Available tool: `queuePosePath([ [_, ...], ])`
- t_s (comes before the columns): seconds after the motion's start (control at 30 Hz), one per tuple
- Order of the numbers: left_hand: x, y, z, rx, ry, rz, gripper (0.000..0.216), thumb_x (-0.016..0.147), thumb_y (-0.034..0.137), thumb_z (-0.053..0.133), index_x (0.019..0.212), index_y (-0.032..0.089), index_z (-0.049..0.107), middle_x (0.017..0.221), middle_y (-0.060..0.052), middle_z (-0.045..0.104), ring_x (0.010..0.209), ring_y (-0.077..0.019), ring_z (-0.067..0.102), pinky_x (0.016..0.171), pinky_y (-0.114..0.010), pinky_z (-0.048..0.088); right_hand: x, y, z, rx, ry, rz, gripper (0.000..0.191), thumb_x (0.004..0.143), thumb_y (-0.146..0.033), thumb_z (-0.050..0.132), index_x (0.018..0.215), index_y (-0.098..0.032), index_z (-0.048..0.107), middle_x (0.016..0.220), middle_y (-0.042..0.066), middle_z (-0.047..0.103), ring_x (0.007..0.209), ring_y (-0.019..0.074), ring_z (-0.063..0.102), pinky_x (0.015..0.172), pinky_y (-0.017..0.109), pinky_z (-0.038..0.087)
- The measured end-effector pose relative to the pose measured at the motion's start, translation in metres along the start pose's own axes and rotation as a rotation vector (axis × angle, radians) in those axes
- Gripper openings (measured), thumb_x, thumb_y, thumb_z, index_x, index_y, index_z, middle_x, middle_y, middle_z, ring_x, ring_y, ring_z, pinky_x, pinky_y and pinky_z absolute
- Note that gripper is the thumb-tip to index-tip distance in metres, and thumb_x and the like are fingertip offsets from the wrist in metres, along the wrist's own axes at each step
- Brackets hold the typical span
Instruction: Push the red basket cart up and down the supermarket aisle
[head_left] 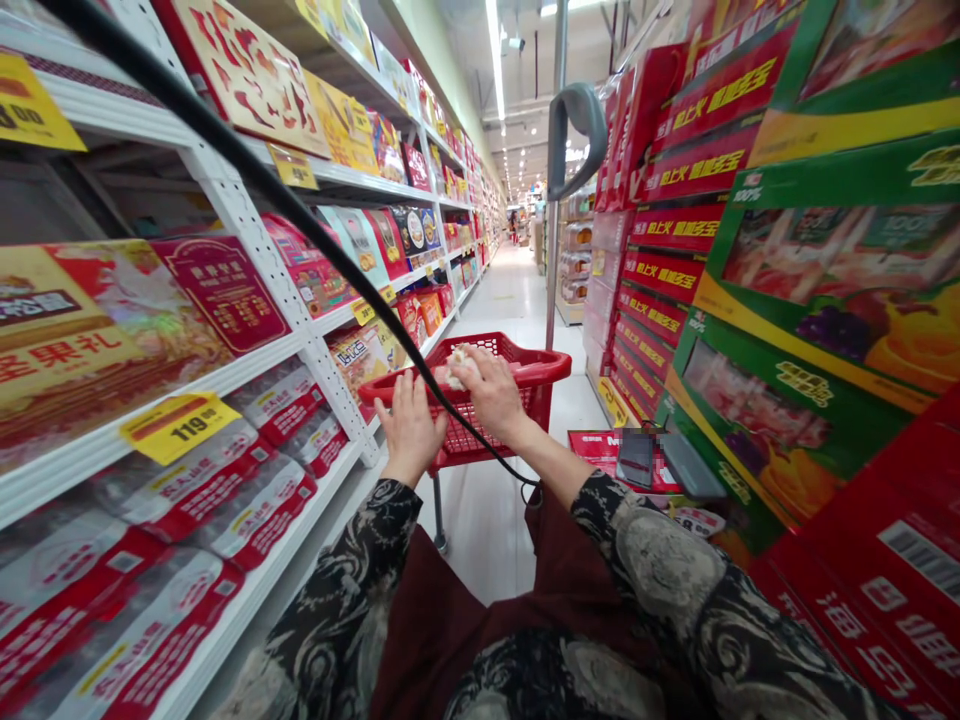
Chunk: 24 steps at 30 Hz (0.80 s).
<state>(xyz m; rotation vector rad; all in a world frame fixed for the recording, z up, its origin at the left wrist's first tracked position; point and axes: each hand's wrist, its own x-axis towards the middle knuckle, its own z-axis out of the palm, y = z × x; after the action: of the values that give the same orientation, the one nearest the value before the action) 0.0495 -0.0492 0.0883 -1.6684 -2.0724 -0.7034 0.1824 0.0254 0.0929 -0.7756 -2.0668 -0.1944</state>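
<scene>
A red plastic shopping cart (541, 372) with a lattice basket stands in the aisle in front of me. My left hand (412, 425) rests at the cart's near left rim, its fingers stretched out and slightly apart, with nothing in them. Over the basket, my right hand (491, 393) grips a crumpled whitish cloth (459, 365), part of which sticks out past the fingers. What lies under the cloth is hidden by the hand. A black cable (352, 280) runs diagonally across the view in front of the left hand.
White shelves (281, 352) with boxed goods and price tags line the left. Stacked red drink cartons (675, 210) and green gift boxes (832, 270) rise on the right. A metal pole with a grey handle (577, 140) stands beyond the cart. A dark phone (636, 458) lies on a low red box.
</scene>
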Motion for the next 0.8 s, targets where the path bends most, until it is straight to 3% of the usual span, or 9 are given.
queuePosePath([
  [0.13, -0.003, -0.014, 0.001, 0.016, -0.001, 0.050, 0.061, 0.078, 0.026, 0.046, 0.137, 0.011, 0.038, 0.143, -0.019, 0.039, 0.135, -0.0294, 0.033, 0.111, -0.061, 0.011, -0.008, 0.034, -0.019, -0.052, 0.073, 0.185, 0.044, 0.086, -0.008, 0.042, 0.125, -0.024, 0.056, 0.138, 0.011, 0.045, 0.127, 0.0257, 0.038, 0.104, 0.048, 0.030],
  [0.2, -0.004, -0.013, 0.000, 0.022, 0.001, 0.046, 0.061, 0.079, 0.027, 0.045, 0.137, 0.011, 0.038, 0.144, -0.018, 0.039, 0.136, -0.0292, 0.032, 0.111, -0.061, 0.012, -0.008, 0.038, -0.022, -0.048, 0.089, 0.231, 0.044, 0.084, -0.007, 0.041, 0.124, -0.021, 0.056, 0.137, 0.012, 0.045, 0.127, 0.0263, 0.039, 0.104, 0.048, 0.031],
  [0.3, -0.006, -0.009, -0.001, 0.039, 0.001, 0.034, 0.060, 0.079, 0.027, 0.044, 0.137, 0.010, 0.037, 0.144, -0.018, 0.038, 0.136, -0.0293, 0.030, 0.109, -0.062, 0.015, -0.003, 0.019, -0.013, 0.000, 0.057, 0.171, 0.046, 0.083, -0.005, 0.041, 0.124, -0.019, 0.056, 0.139, 0.013, 0.044, 0.129, 0.0252, 0.037, 0.107, 0.046, 0.029],
  [0.43, -0.007, -0.008, -0.004, 0.058, -0.011, 0.051, 0.058, 0.080, 0.026, 0.044, 0.136, 0.012, 0.040, 0.144, -0.017, 0.038, 0.137, -0.0289, 0.030, 0.109, -0.062, 0.015, 0.006, -0.018, 0.005, 0.059, -0.033, -0.018, 0.041, 0.083, -0.008, 0.046, 0.118, -0.023, 0.061, 0.139, 0.009, 0.045, 0.130, 0.0250, 0.036, 0.108, 0.046, 0.026],
  [0.5, -0.007, -0.011, -0.004, 0.061, -0.009, 0.048, 0.058, 0.079, 0.026, 0.045, 0.135, 0.013, 0.041, 0.145, -0.017, 0.038, 0.137, -0.0289, 0.030, 0.110, -0.062, 0.015, 0.006, -0.021, 0.007, 0.060, -0.046, -0.074, 0.038, 0.083, -0.010, 0.047, 0.114, -0.024, 0.063, 0.140, 0.008, 0.046, 0.131, 0.0254, 0.035, 0.108, 0.047, 0.027],
  [0.6, -0.007, -0.014, -0.003, 0.053, 0.003, 0.040, 0.060, 0.078, 0.025, 0.046, 0.136, 0.012, 0.039, 0.145, -0.018, 0.037, 0.137, -0.0295, 0.030, 0.109, -0.063, 0.014, -0.001, 0.001, -0.004, 0.022, -0.008, -0.046, 0.041, 0.081, -0.008, 0.045, 0.113, -0.024, 0.063, 0.139, 0.008, 0.047, 0.131, 0.0256, 0.036, 0.107, 0.049, 0.027],
  [0.8, -0.007, -0.015, -0.002, 0.037, -0.007, 0.050, 0.059, 0.080, 0.025, 0.043, 0.138, 0.013, 0.038, 0.145, -0.016, 0.037, 0.137, -0.0287, 0.031, 0.111, -0.062, 0.011, -0.023, 0.064, -0.033, -0.044, 0.168, 0.192, 0.043, 0.081, -0.009, 0.041, 0.119, -0.020, 0.058, 0.134, 0.014, 0.049, 0.122, 0.0270, 0.046, 0.101, 0.054, 0.032],
])
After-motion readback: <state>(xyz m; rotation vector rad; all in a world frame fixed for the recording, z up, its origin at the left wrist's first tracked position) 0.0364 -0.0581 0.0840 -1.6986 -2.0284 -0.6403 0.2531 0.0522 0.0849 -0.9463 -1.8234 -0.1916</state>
